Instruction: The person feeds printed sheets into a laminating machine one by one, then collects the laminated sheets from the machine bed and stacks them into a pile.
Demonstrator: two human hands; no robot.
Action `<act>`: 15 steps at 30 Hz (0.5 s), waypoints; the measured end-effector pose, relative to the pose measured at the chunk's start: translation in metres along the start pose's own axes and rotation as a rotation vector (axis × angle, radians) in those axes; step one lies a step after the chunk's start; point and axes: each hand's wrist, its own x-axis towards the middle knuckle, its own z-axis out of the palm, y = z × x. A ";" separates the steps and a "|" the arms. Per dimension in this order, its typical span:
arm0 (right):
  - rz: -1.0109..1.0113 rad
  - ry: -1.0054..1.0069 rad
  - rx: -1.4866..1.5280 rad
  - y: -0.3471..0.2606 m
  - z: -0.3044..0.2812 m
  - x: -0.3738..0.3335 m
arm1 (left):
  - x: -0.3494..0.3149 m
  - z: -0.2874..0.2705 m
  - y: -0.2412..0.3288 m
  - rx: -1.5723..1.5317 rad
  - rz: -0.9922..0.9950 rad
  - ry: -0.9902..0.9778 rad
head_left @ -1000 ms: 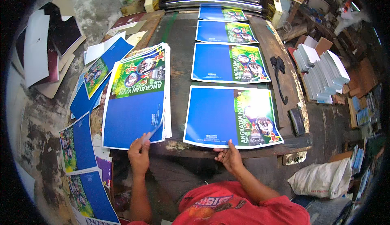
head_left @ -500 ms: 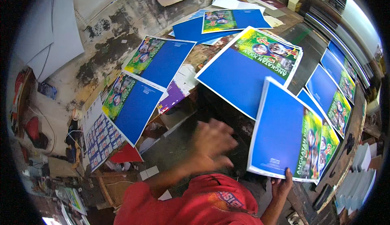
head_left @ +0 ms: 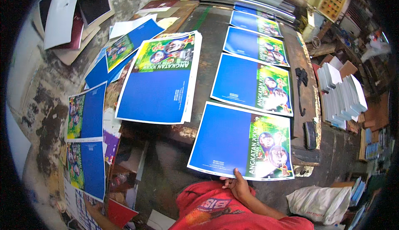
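My right hand (head_left: 240, 187) pinches the near edge of a printed cover sheet (head_left: 224, 142), blue on one side with a green and yellow photo panel on the other. Its thumb lies on top and its fingers curl below. Far at the lower left, my left hand (head_left: 94, 208) is at the near edge of a similar printed sheet (head_left: 92, 167); its fingers are mostly hidden and dim. Beyond my right hand's sheet, another cover sheet (head_left: 239, 82) lies on the dark table (head_left: 199, 88), first of a row running away from me. A thick stack of covers (head_left: 153, 91) sits left of the row.
Rollers of a machine (head_left: 249, 1) span the table's far end. A black pouch (head_left: 310, 134) and a dark strap (head_left: 301, 88) lie along the right edge. Piles of white paper (head_left: 341, 93) stand farther right. A white sack (head_left: 320, 203) rests on the floor.
The view has swung to the right. My right hand's sheet has gone from tilted to nearly flat, in line with the row. My left hand has moved away to the left-hand sheets.
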 end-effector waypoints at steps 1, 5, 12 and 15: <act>-0.024 0.002 0.002 0.001 -0.001 0.001 | 0.010 0.004 0.008 0.053 0.048 0.026; -0.064 0.030 0.014 -0.002 -0.008 0.010 | 0.047 0.028 0.039 0.383 0.299 0.196; -0.202 0.038 0.039 -0.015 -0.012 0.034 | 0.058 0.033 0.209 0.872 0.909 0.511; -0.252 0.029 0.065 -0.008 -0.009 0.053 | 0.031 -0.046 0.291 0.762 1.178 0.457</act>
